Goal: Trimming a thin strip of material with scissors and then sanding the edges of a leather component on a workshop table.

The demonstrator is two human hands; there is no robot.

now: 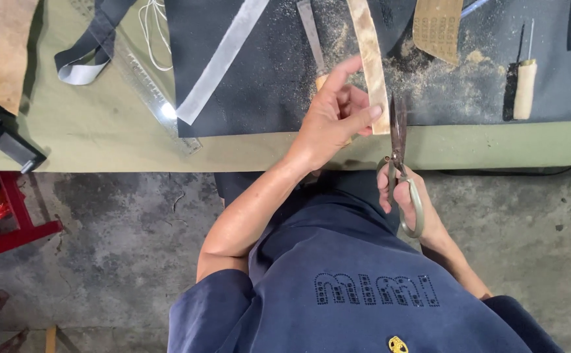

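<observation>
My left hand [332, 116] pinches the near end of a long tan strip [370, 62] that runs away across the black mat [266, 72]. My right hand [404, 202] grips the looped handles of large metal scissors [400, 157], whose blades point up beside the strip's near end, just right of my left fingertips. The blades look nearly closed. Both hands hover over the front edge of the olive-covered table [115, 140].
A white strip [223, 59] and a clear ruler [155, 98] lie on the left of the mat. A wooden-handled awl [524, 88], a perforated tan piece [437, 26], a metal blade [311, 36] and sawdust sit behind. Concrete floor below; a red frame [11, 216] at left.
</observation>
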